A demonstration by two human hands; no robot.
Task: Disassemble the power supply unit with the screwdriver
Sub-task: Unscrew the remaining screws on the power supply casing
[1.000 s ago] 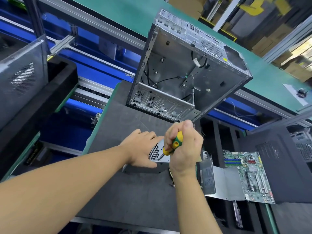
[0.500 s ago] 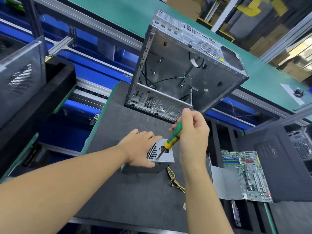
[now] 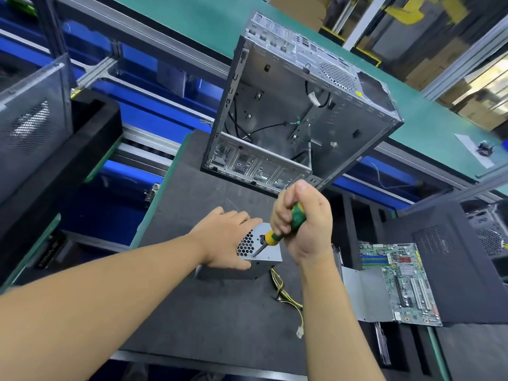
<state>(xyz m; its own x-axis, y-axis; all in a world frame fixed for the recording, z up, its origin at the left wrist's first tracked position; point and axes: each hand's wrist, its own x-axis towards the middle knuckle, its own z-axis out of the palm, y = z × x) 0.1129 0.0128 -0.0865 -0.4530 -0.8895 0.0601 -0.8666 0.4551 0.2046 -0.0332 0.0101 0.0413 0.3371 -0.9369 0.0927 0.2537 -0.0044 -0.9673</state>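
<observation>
A grey metal power supply unit [image 3: 268, 253] with a honeycomb vent lies on the dark mat [image 3: 192, 312]. My left hand [image 3: 224, 237] rests on its top and left side, thumb along the near edge, holding it steady. My right hand [image 3: 305, 224] grips the green and yellow screwdriver [image 3: 286, 226] by its handle. The screwdriver's tip touches the unit's face beside the vent. Yellow and black cables [image 3: 288, 298] trail from the unit toward me.
An empty open computer case [image 3: 297, 111] stands just behind the hands. A green motherboard [image 3: 398, 281] and metal plates lie to the right, next to a black side panel [image 3: 439, 259]. Another case panel [image 3: 30, 122] leans at the far left. A green conveyor runs behind.
My right hand shifted its hold on the screwdriver, lifting it and then bringing its tip down onto the unit's face near the vent. My left hand stayed on the unit.
</observation>
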